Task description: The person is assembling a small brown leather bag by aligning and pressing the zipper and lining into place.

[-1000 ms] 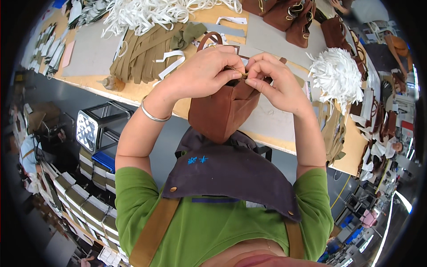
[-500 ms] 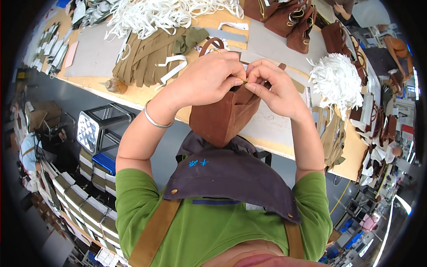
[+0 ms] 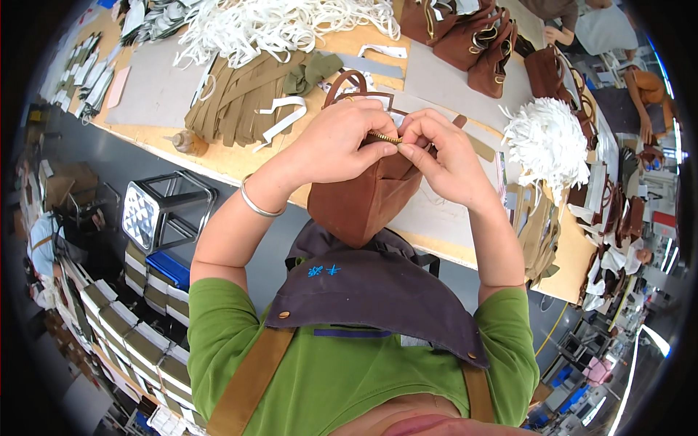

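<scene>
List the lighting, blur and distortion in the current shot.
Head view, middle: the left hand, right hand and brass-coloured zipper look reasonably sharp, evenly lit; head view, lower right: a light strip glares white; head view, rim: fisheye distortion tilts the co-worker in orange, with fine detail soft, and the corners go black.

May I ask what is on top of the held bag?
On the bag, a gold zip shows between the left hand and right hand; a handle rises behind. The hands cover much else; its inside cannot be made out.
</scene>
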{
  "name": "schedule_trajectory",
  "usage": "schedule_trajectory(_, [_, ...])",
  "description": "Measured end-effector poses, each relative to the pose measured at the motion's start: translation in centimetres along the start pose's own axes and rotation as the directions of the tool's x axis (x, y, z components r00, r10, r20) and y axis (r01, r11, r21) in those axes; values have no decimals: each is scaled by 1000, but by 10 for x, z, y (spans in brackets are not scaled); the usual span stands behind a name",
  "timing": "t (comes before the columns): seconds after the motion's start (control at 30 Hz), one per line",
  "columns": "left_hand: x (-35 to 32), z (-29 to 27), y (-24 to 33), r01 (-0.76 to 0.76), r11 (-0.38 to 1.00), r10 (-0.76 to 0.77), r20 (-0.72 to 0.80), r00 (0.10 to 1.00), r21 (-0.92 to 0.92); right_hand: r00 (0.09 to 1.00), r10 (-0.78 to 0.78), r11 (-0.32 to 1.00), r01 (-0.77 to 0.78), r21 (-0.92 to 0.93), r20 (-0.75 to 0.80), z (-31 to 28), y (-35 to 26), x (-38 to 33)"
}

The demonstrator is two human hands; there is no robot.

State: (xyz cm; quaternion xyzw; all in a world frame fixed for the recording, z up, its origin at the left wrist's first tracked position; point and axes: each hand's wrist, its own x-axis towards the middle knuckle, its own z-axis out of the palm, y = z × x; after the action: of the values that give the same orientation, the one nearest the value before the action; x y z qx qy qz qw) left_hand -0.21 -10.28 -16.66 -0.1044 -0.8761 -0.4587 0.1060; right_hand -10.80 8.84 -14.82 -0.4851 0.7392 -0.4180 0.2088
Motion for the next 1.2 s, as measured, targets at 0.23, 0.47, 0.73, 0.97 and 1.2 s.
schedule_trajectory(0.23, [-6, 13, 6, 98, 990, -84, -132, 988, 102, 989, 136, 968, -144, 208, 52, -2, 0, 4])
schedule_trajectory(0.47, [-25, 26, 9, 127, 992, -107, -415, 903, 21, 987, 158, 935, -142, 326, -22, -9, 19, -10])
schedule_trajectory(0.73, [-23, 60, 6, 163, 986, -142, -386, 911, 22, 974, 218, 911, -179, 371, -66, -10, 18, -15])
schedule_trajectory(0.97, [-27, 75, 7, 118, 992, -83, -484, 871, 42, 975, 193, 929, -146, 340, -106, -1, 19, -11])
schedule_trajectory(1.2, [-28, 67, 1, 147, 982, -185, -415, 891, -121, 971, 236, 923, -217, 317, -22, -1, 7, -2])
